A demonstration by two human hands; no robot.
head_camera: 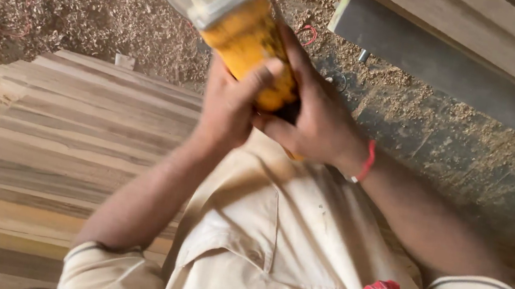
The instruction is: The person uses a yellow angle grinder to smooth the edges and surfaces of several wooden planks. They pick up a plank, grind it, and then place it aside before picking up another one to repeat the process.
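While the yellow-bodied angle grinder with grey metal guard is held raised before the chest | left hand and right hand grips clamped around its body | stacked pale wooden planks untouched below | sawdust-covered floor noted.

left: stacked planks block | right: sawdust floor open

This is a woodworking shop or sawmill yard. Rough-sawn planks lie stacked in layers, sawdust and wood shavings cover the ground thickly, and more long boards rest along the upper right edge.
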